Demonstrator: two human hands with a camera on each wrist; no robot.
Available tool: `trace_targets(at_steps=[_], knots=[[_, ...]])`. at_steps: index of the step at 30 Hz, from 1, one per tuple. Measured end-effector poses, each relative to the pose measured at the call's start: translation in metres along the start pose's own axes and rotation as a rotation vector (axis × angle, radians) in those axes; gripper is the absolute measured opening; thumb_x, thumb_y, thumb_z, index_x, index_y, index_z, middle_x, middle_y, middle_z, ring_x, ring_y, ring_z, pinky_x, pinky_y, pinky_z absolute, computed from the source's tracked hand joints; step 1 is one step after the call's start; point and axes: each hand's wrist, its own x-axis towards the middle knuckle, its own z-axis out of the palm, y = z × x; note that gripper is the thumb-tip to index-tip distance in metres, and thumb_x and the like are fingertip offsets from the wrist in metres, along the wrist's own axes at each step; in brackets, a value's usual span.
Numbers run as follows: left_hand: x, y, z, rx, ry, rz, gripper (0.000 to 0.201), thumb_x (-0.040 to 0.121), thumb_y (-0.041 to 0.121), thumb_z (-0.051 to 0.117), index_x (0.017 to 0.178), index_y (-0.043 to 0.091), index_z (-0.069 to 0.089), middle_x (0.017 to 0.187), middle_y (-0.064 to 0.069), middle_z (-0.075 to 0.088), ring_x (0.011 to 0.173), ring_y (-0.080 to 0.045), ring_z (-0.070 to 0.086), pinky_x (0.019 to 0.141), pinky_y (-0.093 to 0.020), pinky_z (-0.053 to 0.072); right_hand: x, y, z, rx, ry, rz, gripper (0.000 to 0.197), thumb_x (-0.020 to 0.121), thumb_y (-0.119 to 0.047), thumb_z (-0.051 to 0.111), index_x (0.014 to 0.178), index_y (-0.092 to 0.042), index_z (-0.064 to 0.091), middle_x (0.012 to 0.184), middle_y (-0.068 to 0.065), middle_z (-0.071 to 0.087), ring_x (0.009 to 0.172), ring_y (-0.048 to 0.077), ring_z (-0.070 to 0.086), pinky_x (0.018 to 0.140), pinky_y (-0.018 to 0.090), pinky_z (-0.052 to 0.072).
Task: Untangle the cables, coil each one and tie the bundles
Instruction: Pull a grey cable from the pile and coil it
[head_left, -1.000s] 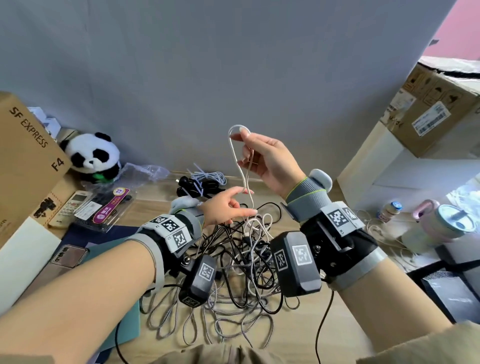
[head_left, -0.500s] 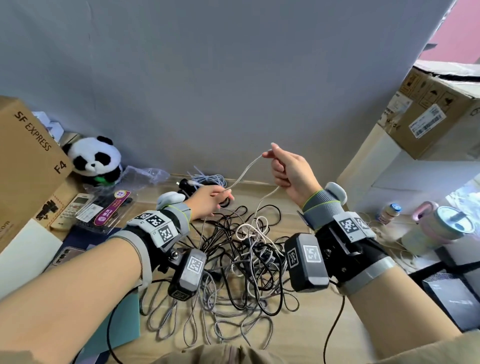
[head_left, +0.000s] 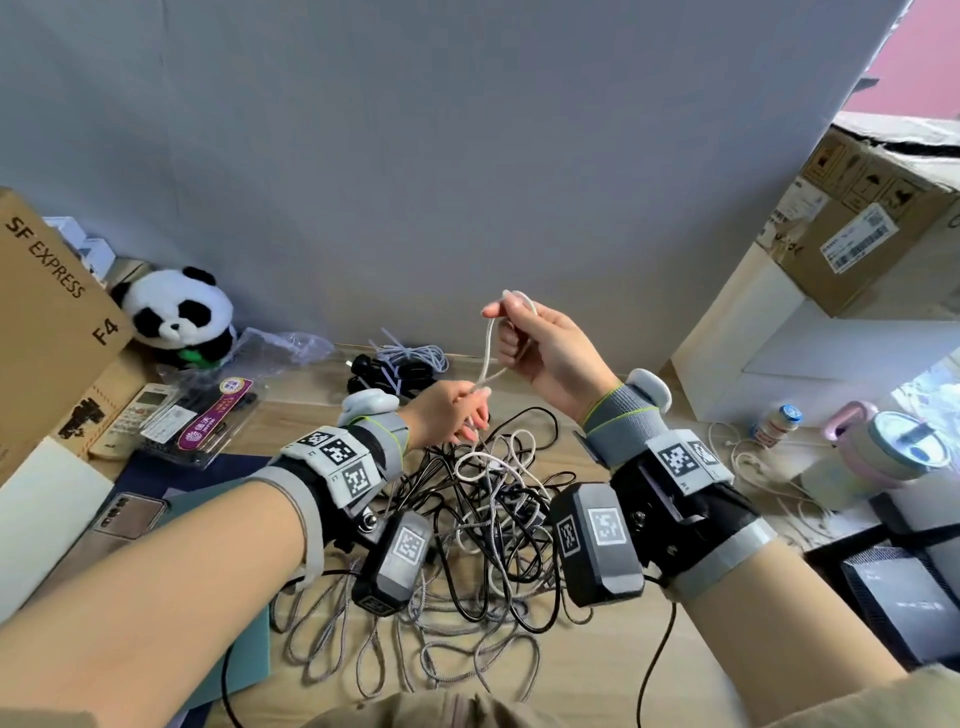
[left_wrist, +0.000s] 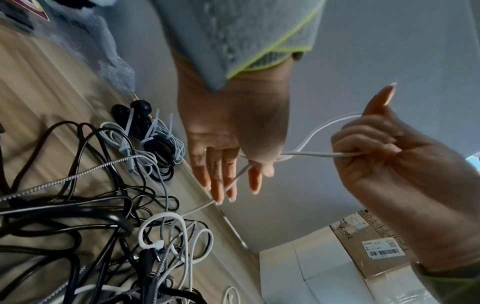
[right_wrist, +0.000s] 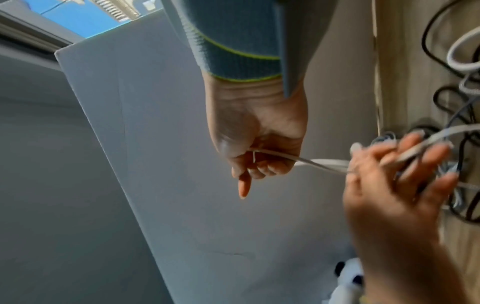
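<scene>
White cable (head_left: 488, 345) loops over the right hand (head_left: 545, 348), whose curled fingers (right_wrist: 262, 164) grip it above the table (head_left: 597, 660). The left hand (head_left: 449, 410) pinches both strands lower down at thumb and forefinger, its other fingers (left_wrist: 221, 179) nearly straight. Below lies the tangled cable pile (head_left: 483, 530); tied bundles (head_left: 400, 366) sit behind.

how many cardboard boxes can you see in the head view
2: an SF Express box at the left edge beside the panda toy, and a labelled box up at the right. Others may be out of frame.
</scene>
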Motion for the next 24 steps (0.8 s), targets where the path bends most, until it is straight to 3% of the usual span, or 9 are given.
trace_targets(at_steps=[3, 5, 8, 10, 12, 15, 19, 21, 24], knots=[[0.005, -0.01, -0.008, -0.194, 0.081, -0.129, 0.04, 0.103, 0.033, 0.029, 0.079, 0.007, 0.048, 0.061, -0.008, 0.066, 0.049, -0.02, 0.061, 0.049, -0.025, 0.048, -0.001, 0.021, -0.024, -0.175, 0.169, 0.082, 0.014, 0.095, -0.021, 0.056, 0.095, -0.008, 0.061, 0.078, 0.0, 0.052, 0.071, 0.01, 0.049, 0.066, 0.02, 0.044], [0.007, -0.021, -0.014, -0.236, 0.146, -0.19, 0.041, 0.103, 0.034, 0.03, 0.078, 0.006, 0.048, 0.051, -0.006, 0.065, 0.041, -0.018, 0.06, 0.046, -0.024, 0.047, -0.004, 0.044, -0.046, -0.382, 0.23, 0.292, 0.013, 0.092, -0.025, 0.06, 0.092, -0.011, 0.06, 0.083, 0.001, 0.056, 0.074, 0.011, 0.051, 0.067, 0.023, 0.046], [0.007, -0.034, -0.018, -0.2, 0.164, -0.268, 0.043, 0.103, 0.033, 0.028, 0.078, 0.005, 0.049, 0.047, -0.003, 0.064, 0.036, -0.012, 0.057, 0.039, -0.018, 0.044, -0.015, 0.083, -0.065, -0.656, 0.108, 0.728, 0.023, 0.093, -0.031, 0.058, 0.082, -0.011, 0.061, 0.077, 0.0, 0.06, 0.062, 0.008, 0.053, 0.059, 0.02, 0.048], [0.006, -0.039, -0.017, -0.194, 0.131, -0.324, 0.04, 0.104, 0.029, 0.027, 0.087, 0.002, 0.051, 0.047, -0.002, 0.064, 0.036, -0.011, 0.057, 0.04, -0.018, 0.044, -0.02, 0.107, -0.067, -0.801, 0.005, 0.898, 0.034, 0.093, -0.042, 0.056, 0.08, -0.011, 0.062, 0.075, -0.001, 0.064, 0.053, 0.007, 0.049, 0.051, 0.018, 0.043], [0.005, -0.043, -0.016, -0.213, 0.087, -0.375, 0.033, 0.104, 0.024, 0.027, 0.106, -0.001, 0.049, 0.058, -0.006, 0.067, 0.038, -0.01, 0.058, 0.042, -0.018, 0.046, -0.021, 0.123, -0.065, -0.929, -0.039, 0.934, 0.038, 0.089, -0.047, 0.06, 0.075, -0.012, 0.063, 0.067, -0.003, 0.064, 0.046, 0.006, 0.044, 0.045, 0.016, 0.039], [0.007, -0.051, -0.016, -0.21, 0.079, -0.411, 0.038, 0.103, 0.022, 0.029, 0.13, -0.004, 0.037, 0.095, -0.016, 0.062, 0.058, -0.017, 0.062, 0.042, -0.017, 0.049, -0.018, 0.134, -0.061, -1.136, -0.152, 0.921, 0.039, 0.086, -0.044, 0.065, 0.059, -0.016, 0.061, 0.049, -0.008, 0.058, 0.045, 0.007, 0.044, 0.047, 0.017, 0.039], [0.01, -0.06, -0.018, -0.106, 0.099, -0.425, 0.047, 0.101, 0.02, 0.036, 0.142, -0.003, 0.029, 0.132, -0.018, 0.047, 0.077, -0.019, 0.061, 0.041, -0.015, 0.048, -0.012, 0.141, -0.059, -1.225, -0.235, 0.94, 0.021, 0.081, -0.028, 0.07, 0.066, -0.015, 0.063, 0.064, -0.004, 0.061, 0.056, 0.011, 0.053, 0.058, 0.022, 0.046], [0.009, -0.059, -0.02, -0.048, 0.119, -0.393, 0.042, 0.1, 0.017, 0.038, 0.139, 0.0, 0.034, 0.133, -0.016, 0.046, 0.084, -0.02, 0.06, 0.041, -0.015, 0.047, -0.011, 0.134, -0.058, -1.105, -0.27, 0.976, 0.018, 0.085, -0.023, 0.067, 0.069, -0.014, 0.063, 0.06, -0.003, 0.057, 0.051, 0.009, 0.049, 0.049, 0.018, 0.041], [0.005, -0.053, -0.022, -0.02, 0.123, -0.315, 0.025, 0.099, 0.016, 0.039, 0.12, 0.009, 0.052, 0.119, -0.011, 0.053, 0.078, -0.014, 0.059, 0.05, -0.018, 0.048, -0.01, 0.106, -0.054, -0.856, -0.311, 0.976, 0.022, 0.094, -0.015, 0.054, 0.075, -0.009, 0.063, 0.055, -0.006, 0.063, 0.042, 0.002, 0.049, 0.037, 0.012, 0.034]])
